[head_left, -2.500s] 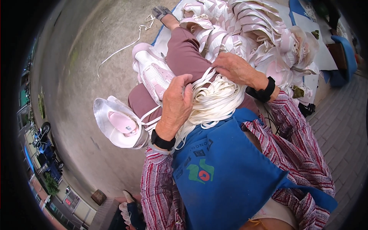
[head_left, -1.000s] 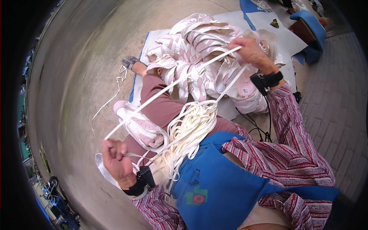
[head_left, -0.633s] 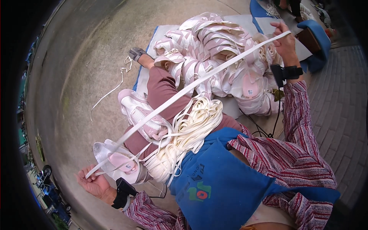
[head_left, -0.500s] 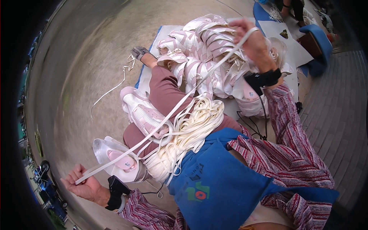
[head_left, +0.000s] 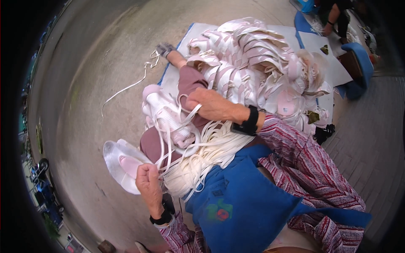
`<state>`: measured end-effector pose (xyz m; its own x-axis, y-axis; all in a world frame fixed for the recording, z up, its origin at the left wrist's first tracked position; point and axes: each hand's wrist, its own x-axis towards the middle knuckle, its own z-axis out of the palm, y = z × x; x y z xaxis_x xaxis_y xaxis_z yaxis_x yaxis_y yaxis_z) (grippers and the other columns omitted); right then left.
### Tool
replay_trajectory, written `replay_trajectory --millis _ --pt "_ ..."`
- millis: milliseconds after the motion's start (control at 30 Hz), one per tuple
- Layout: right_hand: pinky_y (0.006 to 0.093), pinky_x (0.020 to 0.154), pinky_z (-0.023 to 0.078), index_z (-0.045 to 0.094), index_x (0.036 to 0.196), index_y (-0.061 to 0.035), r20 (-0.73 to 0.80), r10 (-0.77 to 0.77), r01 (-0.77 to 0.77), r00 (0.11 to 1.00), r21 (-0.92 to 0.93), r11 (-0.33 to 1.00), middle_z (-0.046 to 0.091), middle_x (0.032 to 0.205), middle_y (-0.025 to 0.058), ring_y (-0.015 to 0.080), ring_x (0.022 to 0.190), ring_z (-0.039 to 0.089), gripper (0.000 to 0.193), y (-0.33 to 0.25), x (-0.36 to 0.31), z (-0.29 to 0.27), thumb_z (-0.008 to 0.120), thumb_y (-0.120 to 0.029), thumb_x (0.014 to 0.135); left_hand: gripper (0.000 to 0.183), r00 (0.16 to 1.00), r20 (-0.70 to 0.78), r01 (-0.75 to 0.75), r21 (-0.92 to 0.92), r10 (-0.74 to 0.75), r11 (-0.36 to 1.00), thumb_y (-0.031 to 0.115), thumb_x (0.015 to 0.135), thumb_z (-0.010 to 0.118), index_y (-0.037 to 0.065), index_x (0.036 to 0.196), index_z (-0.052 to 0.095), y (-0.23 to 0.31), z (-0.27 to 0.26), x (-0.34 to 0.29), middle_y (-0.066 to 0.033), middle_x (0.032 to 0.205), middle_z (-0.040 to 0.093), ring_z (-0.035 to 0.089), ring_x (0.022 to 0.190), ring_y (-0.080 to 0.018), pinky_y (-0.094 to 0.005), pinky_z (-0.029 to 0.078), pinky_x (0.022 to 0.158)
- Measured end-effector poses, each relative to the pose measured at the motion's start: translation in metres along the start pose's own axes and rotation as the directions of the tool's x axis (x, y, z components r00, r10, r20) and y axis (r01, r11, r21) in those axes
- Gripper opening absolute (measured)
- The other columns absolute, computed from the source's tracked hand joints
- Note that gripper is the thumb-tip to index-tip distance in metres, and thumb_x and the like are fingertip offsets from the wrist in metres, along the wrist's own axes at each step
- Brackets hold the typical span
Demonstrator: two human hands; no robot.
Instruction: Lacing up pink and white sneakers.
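Observation:
A white flat shoelace point(head_left: 193, 113) runs between my two closed hands, now hanging in slack loops. My right hand point(head_left: 211, 104) grips it above the knee, beside a pink and white mesh shoe upper point(head_left: 162, 111) lying on my leg. Low on the left, my left hand point(head_left: 148, 183) pinches the lace, its fingertips partly hidden. Just behind that hand is another shoe upper point(head_left: 116, 158), white with a pink patch. Across my lap lies a thick bundle of cream shoelaces point(head_left: 215, 154), next to my blue apron point(head_left: 236, 202).
A large heap of pink and white shoe uppers point(head_left: 253, 63) covers a pale sheet point(head_left: 287, 31) ahead. One loose lace point(head_left: 126, 87) lies on the concrete floor at left. Another person's arm point(head_left: 333, 19) shows at far right, near a blue-draped stool point(head_left: 360, 63).
The lace was stretched taut between widely spread hands; now it is slack. My right hand came down and left, my left hand moved up and right, bringing them closer.

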<state>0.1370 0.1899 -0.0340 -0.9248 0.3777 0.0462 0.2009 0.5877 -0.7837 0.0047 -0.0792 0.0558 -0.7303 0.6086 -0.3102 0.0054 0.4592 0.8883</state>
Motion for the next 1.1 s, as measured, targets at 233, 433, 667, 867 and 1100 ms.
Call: replay_trajectory --millis 233,433,667,867,1100 --pt "0.0352 0.071 0.047 0.064 0.092 -0.0007 0.103 0.067 -0.073 0.992 0.06 0.996 0.063 0.079 0.0151 0.0307 0.074 0.061 0.017 0.009 -0.015 -0.028 0.057 -0.016 0.087 0.01 0.974 -0.113 0.213 0.174 -0.195 0.962 0.011 0.09 0.061 0.001 0.09 0.058 -0.048 -0.021 -0.018 0.0029 0.074 0.054 0.046 0.063 -0.0054 -0.0209 0.036 0.055" --pt "0.0385 0.076 0.049 0.06 0.102 0.0004 0.304 0.138 -0.187 0.943 0.137 0.973 0.06 0.106 0.0212 0.0335 0.09 0.06 0.028 0.008 -0.029 -0.061 0.061 -0.008 0.076 0.011 0.936 0.029 -0.282 0.658 0.35 0.699 0.008 0.085 0.062 0.0 0.091 0.06 -0.034 -0.012 0.016 -0.0097 0.087 0.059 0.056 0.076 -0.0233 -0.0317 0.045 0.07" --pt "0.0413 0.082 0.045 0.062 0.099 -0.0009 -0.155 0.057 -0.069 0.986 -0.073 0.995 0.056 0.095 0.0173 0.0339 0.092 0.056 0.024 -0.014 0.002 -0.024 0.061 -0.013 0.079 0.011 0.957 0.162 -0.286 0.644 0.239 0.709 0.008 0.085 0.064 0.0 0.091 0.06 -0.007 0.035 0.062 -0.0126 0.085 0.059 0.057 0.072 -0.022 -0.0329 0.046 0.066" --pt "0.038 0.078 0.043 0.063 0.087 -0.0031 -0.239 -0.135 0.041 0.961 -0.359 0.932 0.052 0.085 0.0129 0.0293 0.085 0.052 0.02 0.0 0.001 0.008 0.066 -0.021 0.077 0.012 0.966 0.198 -0.253 0.584 0.167 0.771 0.01 0.087 0.063 -0.002 0.087 0.059 -0.007 0.047 0.067 -0.011 0.075 0.059 0.054 0.062 -0.0197 -0.032 0.045 0.062" --pt "0.0388 0.074 0.045 0.067 0.087 -0.0043 0.056 -0.002 -0.007 0.998 0.175 0.985 0.058 0.086 0.0128 0.03 0.083 0.057 0.013 0.004 -0.017 -0.025 0.06 -0.013 0.079 0.019 0.998 0.043 0.041 0.087 -0.045 0.995 0.018 0.097 0.054 0.002 0.088 0.056 -0.015 0.019 0.062 -0.002 0.076 0.059 0.048 0.063 -0.0067 -0.0233 0.04 0.057"
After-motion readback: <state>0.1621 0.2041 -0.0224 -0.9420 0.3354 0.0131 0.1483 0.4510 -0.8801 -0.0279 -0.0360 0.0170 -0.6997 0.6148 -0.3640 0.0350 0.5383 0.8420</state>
